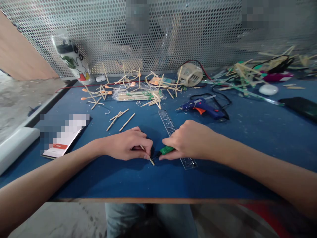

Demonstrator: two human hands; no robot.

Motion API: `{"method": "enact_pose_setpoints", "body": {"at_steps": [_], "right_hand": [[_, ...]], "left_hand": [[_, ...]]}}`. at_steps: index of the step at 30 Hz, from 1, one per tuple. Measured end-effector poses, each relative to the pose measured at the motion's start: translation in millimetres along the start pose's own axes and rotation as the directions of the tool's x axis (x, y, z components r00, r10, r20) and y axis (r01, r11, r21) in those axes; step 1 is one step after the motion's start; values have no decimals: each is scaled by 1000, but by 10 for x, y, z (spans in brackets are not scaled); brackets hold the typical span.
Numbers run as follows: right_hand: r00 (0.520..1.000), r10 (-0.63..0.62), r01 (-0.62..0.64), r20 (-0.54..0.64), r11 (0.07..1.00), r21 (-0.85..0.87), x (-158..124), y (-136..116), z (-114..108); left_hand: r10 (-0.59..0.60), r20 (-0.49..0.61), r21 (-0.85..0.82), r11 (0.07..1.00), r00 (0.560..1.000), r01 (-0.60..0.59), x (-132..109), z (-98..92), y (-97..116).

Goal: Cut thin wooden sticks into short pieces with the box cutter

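My left hand (127, 143) is closed in a pinch on a thin wooden stick (148, 157) that lies on the blue table (123, 178). My right hand (190, 140) is closed round a green-handled tool (165, 150) whose dark tip meets the stick near my left fingertips. A clear plastic ruler (170, 127) lies under my right hand and runs away from me.
A blue glue gun (204, 107) with a black cable lies behind my right hand. Loose sticks (121, 119), a bag of sticks (136, 95) and stick frames crowd the back. A phone (63, 140) lies at left, a patterned cup (73, 59) at back left, a perforated metal screen behind.
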State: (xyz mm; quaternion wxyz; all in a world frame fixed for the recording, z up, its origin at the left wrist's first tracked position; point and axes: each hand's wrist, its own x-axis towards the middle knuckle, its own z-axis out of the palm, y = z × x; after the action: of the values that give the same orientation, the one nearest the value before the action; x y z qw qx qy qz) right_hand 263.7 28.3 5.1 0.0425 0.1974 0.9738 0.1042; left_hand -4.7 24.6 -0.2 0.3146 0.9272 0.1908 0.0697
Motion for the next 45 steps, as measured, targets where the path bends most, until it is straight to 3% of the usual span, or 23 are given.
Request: {"method": "enact_pose_setpoints", "body": {"at_steps": [4, 9, 13, 19, 32, 36, 41, 45], "right_hand": [[999, 2, -4, -49, 999, -53, -17, 7, -9], [992, -98, 96, -75, 995, -40, -2, 56, 72], [993, -44, 41, -108, 999, -23, 8, 10, 87], [995, -99, 97, -27, 993, -65, 6, 44, 63], [998, -30, 26, -55, 997, -76, 18, 43, 73], [997, -71, 68, -32, 992, -105, 27, 25, 76], [996, -4, -2, -94, 998, -62, 31, -64, 81], [997, -79, 76, -26, 993, -85, 37, 11, 74]], "left_hand": [[18, 3, 6, 1000, 1000, -18, 9, -5, 3], [8, 5, -6, 1000, 1000, -8, 13, -13, -4], [16, 17, -1, 1000, 1000, -16, 11, -11, -18], [16, 7, -5, 1000, 1000, -16, 0, -3, -29], [40, -9, -31, 999, 999, -40, 7, -2, -19], [28, -11, -35, 999, 1000, -29, 4, -7, -15], [21, 15, -45, 999, 1000, -21, 2, -13, -2], [11, 9, -41, 999, 1000, -11, -1, -17, 7]]}}
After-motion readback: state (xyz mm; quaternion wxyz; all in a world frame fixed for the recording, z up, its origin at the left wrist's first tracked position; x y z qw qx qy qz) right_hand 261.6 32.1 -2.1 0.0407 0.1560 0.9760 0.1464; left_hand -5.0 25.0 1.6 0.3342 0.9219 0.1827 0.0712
